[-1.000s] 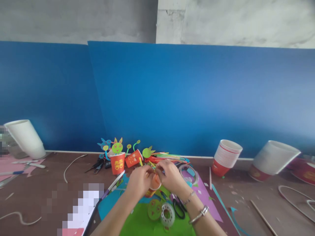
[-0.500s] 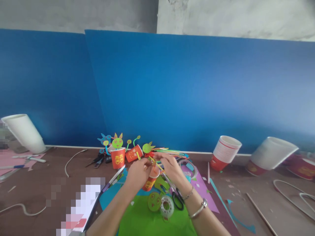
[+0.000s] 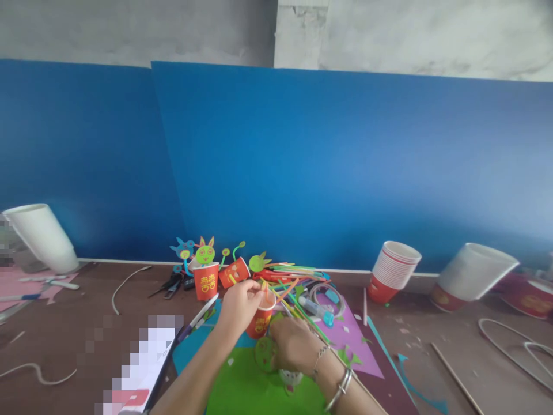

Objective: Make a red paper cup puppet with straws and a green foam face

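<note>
My left hand [image 3: 242, 305] is closed in a pinch at the rim of a red paper cup [image 3: 260, 324] with gold characters. Between its fingertips is a yellow drinking straw [image 3: 264, 285], partly hidden by the fingers. The cup stands upright. My right hand [image 3: 294, 344] is low over the green paper, its fingers curled downward and mostly hidden. By those fingertips lies a round green paper face [image 3: 265, 354]. A white tape roll [image 3: 291, 377] shows partly from under the same hand.
Behind are a red cup with a green animal face [image 3: 205, 255], a tipped red cup [image 3: 234, 273] and many coloured straws [image 3: 294, 271]. A blue-capped clear tube [image 3: 317, 311] lies right of the cup. Stacked cups [image 3: 394, 271] stand further right; a phone [image 3: 149, 357] lies left.
My right hand has left the cup's rim and come down toward me, over the tape roll and beside the green face. My left hand stays at the rim. The scissors are now covered.
</note>
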A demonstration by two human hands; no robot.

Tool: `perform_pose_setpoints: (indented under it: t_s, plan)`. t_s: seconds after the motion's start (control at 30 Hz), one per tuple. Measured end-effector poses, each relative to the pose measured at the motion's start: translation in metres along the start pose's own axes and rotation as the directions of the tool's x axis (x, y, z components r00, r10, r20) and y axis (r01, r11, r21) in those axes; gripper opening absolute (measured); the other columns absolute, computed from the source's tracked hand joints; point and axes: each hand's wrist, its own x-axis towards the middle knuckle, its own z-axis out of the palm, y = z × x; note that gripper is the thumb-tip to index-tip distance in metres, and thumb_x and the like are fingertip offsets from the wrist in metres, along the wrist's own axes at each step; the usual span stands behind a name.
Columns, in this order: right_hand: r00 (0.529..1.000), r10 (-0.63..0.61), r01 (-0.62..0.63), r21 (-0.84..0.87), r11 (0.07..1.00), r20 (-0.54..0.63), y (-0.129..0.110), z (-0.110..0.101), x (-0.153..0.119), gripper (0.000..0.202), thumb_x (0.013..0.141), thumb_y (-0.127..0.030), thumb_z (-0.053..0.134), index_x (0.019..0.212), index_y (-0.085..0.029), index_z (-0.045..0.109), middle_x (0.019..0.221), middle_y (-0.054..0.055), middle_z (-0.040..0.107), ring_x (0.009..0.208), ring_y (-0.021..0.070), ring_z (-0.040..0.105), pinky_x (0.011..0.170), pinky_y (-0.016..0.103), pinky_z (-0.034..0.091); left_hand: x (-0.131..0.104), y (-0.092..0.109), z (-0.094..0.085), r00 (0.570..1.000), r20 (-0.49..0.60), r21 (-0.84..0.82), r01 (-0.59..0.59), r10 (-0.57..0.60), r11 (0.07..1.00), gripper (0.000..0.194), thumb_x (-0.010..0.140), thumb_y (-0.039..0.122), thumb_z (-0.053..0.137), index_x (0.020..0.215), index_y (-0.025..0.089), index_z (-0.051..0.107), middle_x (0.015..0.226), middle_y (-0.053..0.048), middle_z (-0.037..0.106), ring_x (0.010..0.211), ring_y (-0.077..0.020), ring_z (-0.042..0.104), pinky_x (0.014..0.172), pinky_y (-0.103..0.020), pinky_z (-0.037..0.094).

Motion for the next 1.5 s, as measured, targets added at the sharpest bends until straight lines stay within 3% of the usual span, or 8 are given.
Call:
perform_pose_setpoints:
  t_s: [0.23, 0.37, 0.47, 0.8, 1.07, 1.3, 1.4, 1.5]
  plan:
    - [0.978, -0.195, 0.207, 0.345, 0.916, -0.072, 0.032, -0.032, -0.009, 0.014, 0.069, -0.011, 0.051, 0.064, -0.019, 0.062, 0.061, -0.001, 0.06, 0.055, 0.0122, 0.05, 0.051, 0.023, 0.031, 0.002, -0.001, 0.001, 0.997, 0.074, -0.141, -0.002, 0.012, 0.99, 0.018, 0.074, 0.018, 0.053, 0.085, 0.017, 0.068, 0.085, -0.003, 0.075, 0.082, -0.0173, 0.068, 0.071, -0.022, 0.049]
    - [0.926, -0.024, 0.184, 0.395, 0.9, -0.378, 0.04, -0.037, 0.004, 0.02, 0.083, -0.015, 0.041, 0.078, -0.018, 0.06, 0.07, 0.001, 0.062, 0.061, 0.0147, 0.053, 0.057, 0.025, 0.036, 0.004, -0.005, 0.003, 0.996, 0.09, -0.164, -0.006, 0.021, 0.986, 0.022, 0.073, 0.016, 0.052, 0.088, 0.017, 0.069, 0.088, -0.003, 0.075, 0.083, -0.0175, 0.068, 0.073, -0.024, 0.049]
    - [0.866, -0.033, 0.24, 0.356, 0.903, -0.499, 0.04, -0.032, 0.014, 0.021, 0.087, -0.016, 0.038, 0.089, -0.017, 0.059, 0.087, 0.007, 0.065, 0.076, 0.0177, 0.058, 0.067, 0.027, 0.041, 0.004, -0.004, 0.002, 0.997, 0.074, -0.146, -0.027, 0.039, 0.989, 0.025, 0.073, 0.016, 0.05, 0.089, 0.018, 0.07, 0.091, -0.004, 0.075, 0.086, -0.0177, 0.067, 0.077, -0.025, 0.048]
    - [0.866, -0.111, 0.283, 0.294, 0.913, -0.488, 0.045, -0.022, 0.025, 0.027, 0.088, -0.012, 0.038, 0.105, -0.017, 0.059, 0.106, 0.011, 0.065, 0.096, 0.0223, 0.059, 0.081, 0.034, 0.045, 0.006, -0.004, 0.002, 0.995, 0.095, -0.128, 0.008, 0.004, 0.992, 0.022, 0.072, 0.02, 0.053, 0.084, 0.018, 0.071, 0.086, -0.004, 0.074, 0.083, -0.0205, 0.067, 0.072, -0.027, 0.046]
    - [0.87, -0.088, 0.236, 0.254, 0.938, -0.486, 0.037, -0.025, 0.026, 0.032, 0.089, -0.011, 0.037, 0.111, -0.017, 0.059, 0.11, 0.012, 0.064, 0.099, 0.0229, 0.06, 0.084, 0.034, 0.047, 0.003, 0.001, 0.0, 0.996, 0.084, -0.134, 0.02, -0.009, 0.991, 0.024, 0.072, 0.033, 0.059, 0.085, 0.018, 0.071, 0.082, -0.004, 0.073, 0.079, -0.0217, 0.065, 0.067, -0.027, 0.042]
    - [0.861, -0.055, 0.242, 0.312, 0.919, -0.506, 0.035, -0.023, 0.027, 0.035, 0.087, -0.013, 0.041, 0.119, -0.018, 0.056, 0.12, 0.011, 0.063, 0.108, 0.0231, 0.058, 0.09, 0.035, 0.045, 0.001, -0.002, 0.004, 1.0, 0.023, -0.099, 0.007, -0.005, 0.995, 0.022, 0.074, 0.032, 0.056, 0.082, 0.018, 0.071, 0.073, -0.002, 0.07, 0.07, -0.0193, 0.062, 0.06, -0.025, 0.039]
    - [0.839, -0.013, 0.24, 0.35, 0.905, -0.543, 0.032, -0.028, 0.024, 0.035, 0.087, -0.017, 0.043, 0.12, -0.018, 0.053, 0.115, 0.01, 0.064, 0.098, 0.0216, 0.061, 0.083, 0.033, 0.046, 0.002, -0.004, 0.003, 0.999, -0.033, -0.146, -0.002, -0.003, 0.989, 0.022, 0.075, 0.034, 0.057, 0.078, 0.017, 0.071, 0.066, -0.001, 0.068, 0.065, -0.0183, 0.06, 0.057, -0.025, 0.039]
    - [0.835, 0.052, 0.196, 0.385, 0.902, -0.547, 0.029, -0.035, 0.015, 0.022, 0.087, -0.023, 0.045, 0.101, -0.018, 0.06, 0.086, 0.006, 0.068, 0.072, 0.0181, 0.061, 0.066, 0.028, 0.044, 0.004, -0.003, -0.001, 0.995, -0.092, -0.324, 0.011, -0.043, 0.946, 0.023, 0.073, 0.036, 0.06, 0.075, 0.016, 0.071, 0.067, -0.002, 0.069, 0.068, -0.0191, 0.062, 0.06, -0.026, 0.042]
